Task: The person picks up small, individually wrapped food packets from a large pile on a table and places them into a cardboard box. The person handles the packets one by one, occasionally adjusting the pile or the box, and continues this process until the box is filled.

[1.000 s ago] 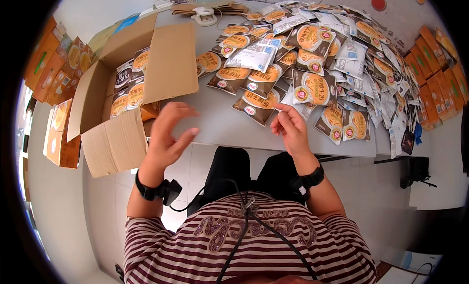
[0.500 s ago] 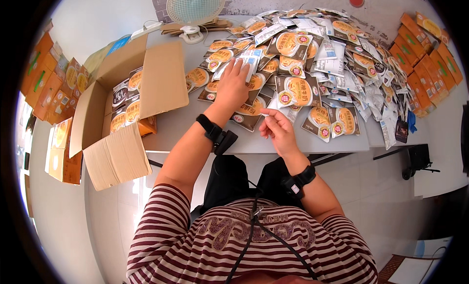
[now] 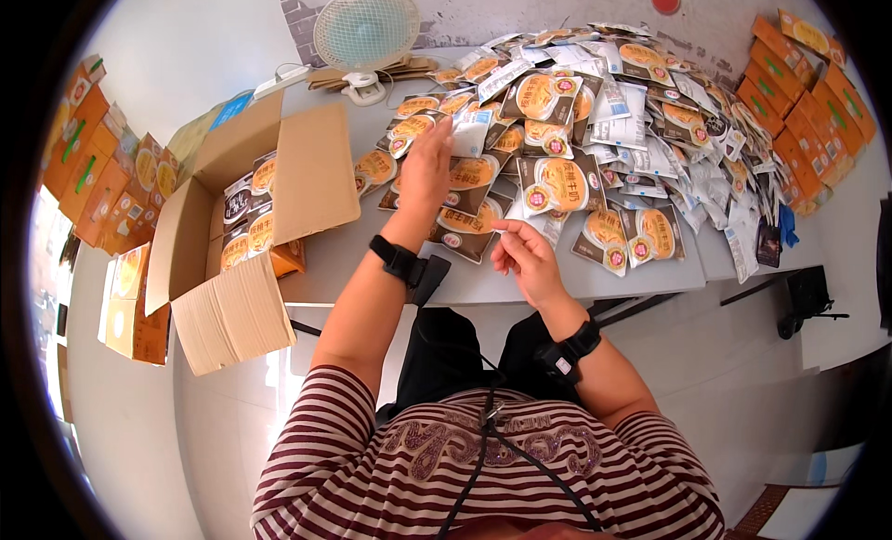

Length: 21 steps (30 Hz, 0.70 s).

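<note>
My left hand [image 3: 427, 173] is stretched out over brown and white sachets with a cup picture, its fingers straight and seen partly edge-on. Beside its fingertips lies a sachet with its white and blue back up [image 3: 471, 131]. My right hand [image 3: 530, 261] hovers near the table's front edge, fingers curled and thumb close to the index finger. Whatever small thing may be at its fingertips is too small to name. Just beyond it lie a brown sachet [image 3: 465, 231] and another brown sachet [image 3: 560, 182].
On the left stands an open cardboard box [image 3: 316, 173] with sachets inside. A large heap of sachets [image 3: 641, 122] covers the table's right side. At the back is a fan [image 3: 365, 29]. Orange cartons [image 3: 102, 182] are stacked left, and more orange cartons [image 3: 808, 122] right.
My left hand has turned onto its edge and shifted slightly left, off the white-backed sachet it was touching. My right hand has barely moved. The view has tilted a little.
</note>
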Motion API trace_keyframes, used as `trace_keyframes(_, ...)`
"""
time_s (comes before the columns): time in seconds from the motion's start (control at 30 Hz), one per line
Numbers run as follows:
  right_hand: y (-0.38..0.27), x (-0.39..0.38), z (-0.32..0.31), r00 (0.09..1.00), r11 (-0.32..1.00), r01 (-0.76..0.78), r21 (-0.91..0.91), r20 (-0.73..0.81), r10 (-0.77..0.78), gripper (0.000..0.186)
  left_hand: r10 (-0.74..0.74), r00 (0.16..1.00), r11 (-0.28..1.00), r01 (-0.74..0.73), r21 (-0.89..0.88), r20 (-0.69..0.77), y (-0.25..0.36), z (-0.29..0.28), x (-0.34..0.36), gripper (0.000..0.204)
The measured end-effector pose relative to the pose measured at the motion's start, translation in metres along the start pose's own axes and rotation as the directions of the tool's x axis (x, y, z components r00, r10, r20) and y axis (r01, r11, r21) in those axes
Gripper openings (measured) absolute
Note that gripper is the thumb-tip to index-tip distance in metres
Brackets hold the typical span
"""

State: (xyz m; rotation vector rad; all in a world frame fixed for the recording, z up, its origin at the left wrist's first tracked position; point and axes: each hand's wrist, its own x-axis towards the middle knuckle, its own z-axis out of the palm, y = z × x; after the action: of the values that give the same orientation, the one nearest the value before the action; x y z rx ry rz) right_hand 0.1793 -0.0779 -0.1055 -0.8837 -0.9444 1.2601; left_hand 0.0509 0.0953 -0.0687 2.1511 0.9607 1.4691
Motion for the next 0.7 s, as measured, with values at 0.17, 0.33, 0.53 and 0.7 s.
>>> trace_keyframes(0.17, 0.009, 0.005, -0.002, 0.984, 0.991, 0.133, -0.006, -0.119, -0.133, 0.03, -0.195, 0.978, 0.705, 0.191, -0.683, 0.073, 0.042, -0.042, 0.0, 0.034)
trace_keyframes(0.33, 0.01, 0.007, 0.001, 0.982, 0.99, 0.142, 0.029, -0.129, -0.137, 0.035, -0.36, 0.777, 0.049, 0.569, -0.821, 0.517, 0.043, -0.05, -0.027, 0.038)
trace_keyframes(0.53, 0.003, 0.003, 0.008, 0.999, 0.988, 0.032, -0.148, 0.027, -0.028, 0.045, -0.45, 0.686, -0.14, 0.578, -0.804, 0.571, 0.02, -0.032, -0.055, 0.041)
trace_keyframes(0.7, 0.001, 0.006, 0.002, 0.996, 0.989, -0.044, -0.142, 0.071, 0.054, 0.044, -0.306, 0.712, -0.231, 0.589, -0.775, 0.632, 0.02, -0.032, -0.057, 0.043)
